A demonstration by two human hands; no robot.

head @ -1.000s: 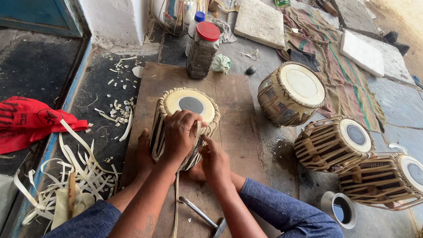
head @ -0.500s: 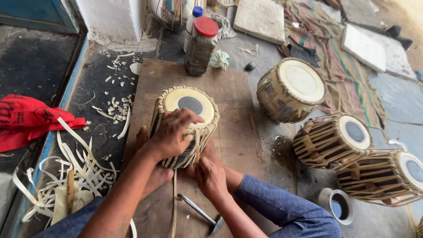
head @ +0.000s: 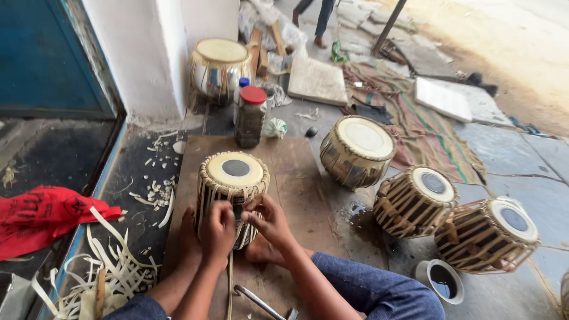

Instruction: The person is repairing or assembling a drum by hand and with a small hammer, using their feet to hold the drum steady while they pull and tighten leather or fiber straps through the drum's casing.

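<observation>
A small wooden drum point(head: 232, 181) with a pale skin, a black centre spot and leather lacing stands upright on a wooden board point(head: 299, 178). My left hand point(head: 217, 230) grips the lacing on the drum's near side. My right hand point(head: 268, 220) pinches the same lacing just to its right. A pale leather strap point(head: 229, 287) hangs down from my hands toward me. My feet press against the drum's base, mostly hidden behind my hands. A metal tool point(head: 261, 301) lies on the board near my knee.
Three more drums point(head: 357, 150) point(head: 416, 198) point(head: 487, 232) stand to the right, a metal-bodied drum point(head: 217, 68) at the wall. A red-lidded jar point(head: 249, 116) sits at the board's far edge. Red cloth point(head: 41, 216) and strap scraps point(head: 112, 269) lie left. A small cup point(head: 440, 280) is right. A person's legs point(head: 317, 18) stand far back.
My head has lifted, so more of the far ground shows. My left hand slid from the drum's top edge down to the near-side lacing, and my right hand came up beside it.
</observation>
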